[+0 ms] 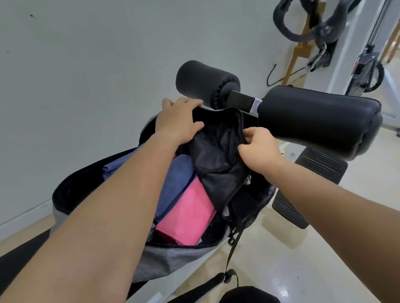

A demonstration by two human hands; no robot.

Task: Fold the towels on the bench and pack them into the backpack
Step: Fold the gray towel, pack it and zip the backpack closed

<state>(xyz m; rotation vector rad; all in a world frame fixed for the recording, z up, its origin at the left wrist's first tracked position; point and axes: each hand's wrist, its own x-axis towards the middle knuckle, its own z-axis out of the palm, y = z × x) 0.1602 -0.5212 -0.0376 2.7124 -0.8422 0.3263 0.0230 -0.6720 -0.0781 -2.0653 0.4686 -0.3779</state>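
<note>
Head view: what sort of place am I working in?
Probably a gym or workout room: black padded rollers, a pull handle hanging by the wall, and a white machine frame beside it.

We see the bench (15, 269) running from eight o'clock to two o'clock, with the open grey backpack (166, 259) lying directly on it
</note>
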